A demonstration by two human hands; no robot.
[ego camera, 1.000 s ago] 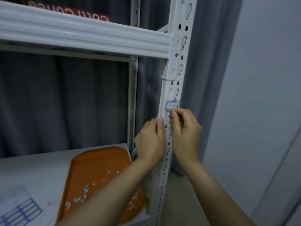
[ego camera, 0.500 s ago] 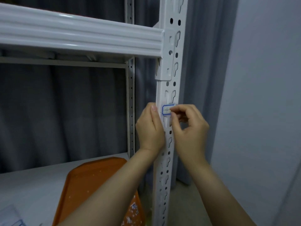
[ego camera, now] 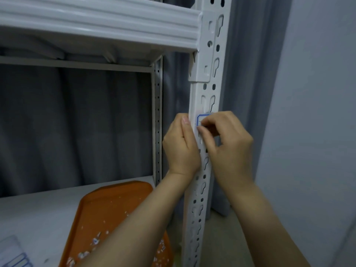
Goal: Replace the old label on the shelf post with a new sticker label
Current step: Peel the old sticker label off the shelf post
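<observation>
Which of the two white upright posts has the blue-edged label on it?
The nearer, wider front post, where the right hand pinches the label. The thin rear post shows none.

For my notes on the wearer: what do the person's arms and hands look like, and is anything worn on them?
Both forearms are bare as far as the frame shows, with no sleeves. The left hand and the right hand carry no gloves, rings, watch or bracelet. The left thumbnail looks short and unpainted.
</observation>
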